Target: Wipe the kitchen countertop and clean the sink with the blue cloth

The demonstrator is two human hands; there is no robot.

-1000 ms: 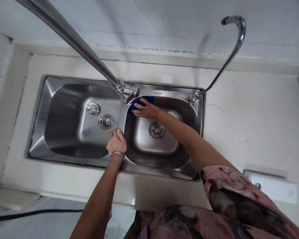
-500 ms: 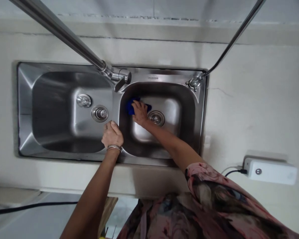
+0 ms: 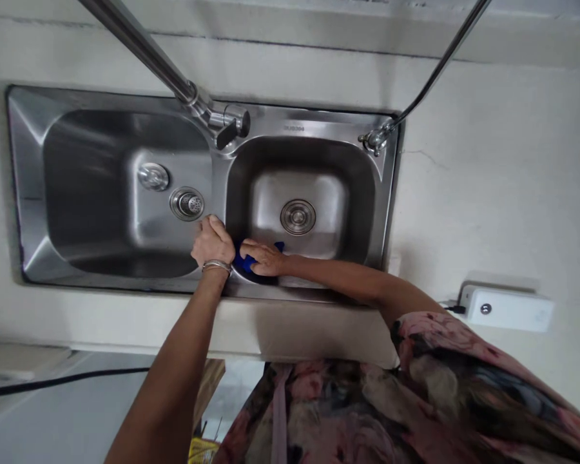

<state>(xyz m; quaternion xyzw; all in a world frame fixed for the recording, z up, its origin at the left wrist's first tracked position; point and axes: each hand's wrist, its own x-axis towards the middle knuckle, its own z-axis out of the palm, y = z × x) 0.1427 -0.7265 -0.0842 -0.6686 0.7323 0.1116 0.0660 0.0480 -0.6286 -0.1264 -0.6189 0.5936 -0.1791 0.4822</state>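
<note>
One hand [image 3: 265, 259] holds bunched cloth [image 3: 244, 263] inside a steel basin [image 3: 323, 196].

Crumpled blue cloth [image 3: 246, 263], partly hidden, slightly below and left of frame centre, inside a steel double sink [image 3: 29, 174], right half.

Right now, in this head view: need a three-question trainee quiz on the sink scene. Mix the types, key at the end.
1. Multiple choice: what does the right hand have hold of?
a) a yellow sponge
b) a steel cup
c) a blue cloth

2. True or false: the white box lies on the counter to the left of the sink.

3. Fill in: just below the left hand, a silvery ____ sits on the wrist.

Key: 1. c. 2. False; it lies to the right. 3. Bracelet.
</note>
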